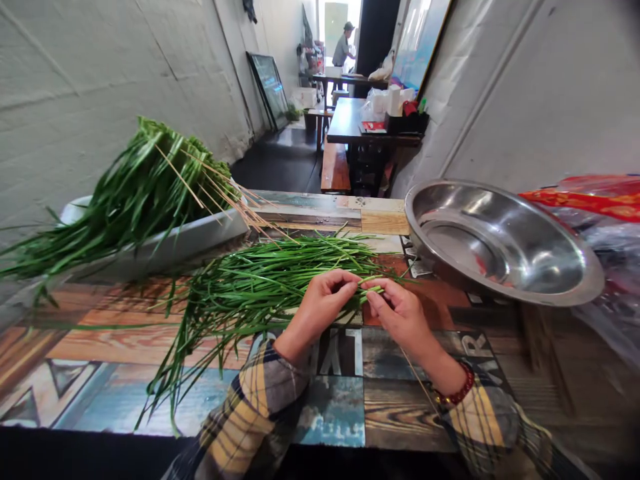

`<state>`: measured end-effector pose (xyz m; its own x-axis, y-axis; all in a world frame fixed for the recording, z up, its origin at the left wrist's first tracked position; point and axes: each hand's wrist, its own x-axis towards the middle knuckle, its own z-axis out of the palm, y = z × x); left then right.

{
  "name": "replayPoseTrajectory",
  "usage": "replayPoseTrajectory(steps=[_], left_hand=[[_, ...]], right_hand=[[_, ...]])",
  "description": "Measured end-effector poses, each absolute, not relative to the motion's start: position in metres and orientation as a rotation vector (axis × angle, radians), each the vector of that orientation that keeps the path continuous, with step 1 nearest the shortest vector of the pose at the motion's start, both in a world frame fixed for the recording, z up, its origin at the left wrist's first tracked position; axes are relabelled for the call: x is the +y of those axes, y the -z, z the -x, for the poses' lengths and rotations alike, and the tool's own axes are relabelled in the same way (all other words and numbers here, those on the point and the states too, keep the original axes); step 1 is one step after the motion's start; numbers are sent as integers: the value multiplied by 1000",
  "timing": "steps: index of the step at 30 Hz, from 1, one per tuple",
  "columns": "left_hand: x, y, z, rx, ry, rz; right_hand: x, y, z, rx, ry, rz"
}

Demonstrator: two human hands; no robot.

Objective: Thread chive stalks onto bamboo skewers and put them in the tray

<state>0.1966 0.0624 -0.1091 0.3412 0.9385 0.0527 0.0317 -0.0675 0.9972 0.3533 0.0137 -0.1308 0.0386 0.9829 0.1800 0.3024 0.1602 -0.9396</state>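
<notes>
My left hand (320, 307) is closed in a pinch on the stem ends of a bunch of green chives (255, 283) that lies spread across the patterned wooden table (115, 347). My right hand (397, 313) pinches the same stem ends from the right, and a thin pale stick (417, 380) runs down under its wrist. Both hands meet near the table's middle. A second, larger heap of chives (145, 180) with dry straw-like stems rests in a white tray (200, 233) at the left.
A big empty steel basin (500, 240) stands at the right, next to red-and-clear plastic bags (600, 207). Beyond the table are a bench (335, 167), dark tables with boxes, and a person (344, 45) standing far back.
</notes>
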Motion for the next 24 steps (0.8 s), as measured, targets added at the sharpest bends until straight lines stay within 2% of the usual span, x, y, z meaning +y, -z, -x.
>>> replayPoseTrajectory(steps=[10,24], left_hand=[[62,108,-198,963,-1007,-1367],[62,108,-197,949,-992,-1318]], right_hand=[[13,129,-352,-1343,-1028,1266],[13,131,-352,-1332,-1025,1268]])
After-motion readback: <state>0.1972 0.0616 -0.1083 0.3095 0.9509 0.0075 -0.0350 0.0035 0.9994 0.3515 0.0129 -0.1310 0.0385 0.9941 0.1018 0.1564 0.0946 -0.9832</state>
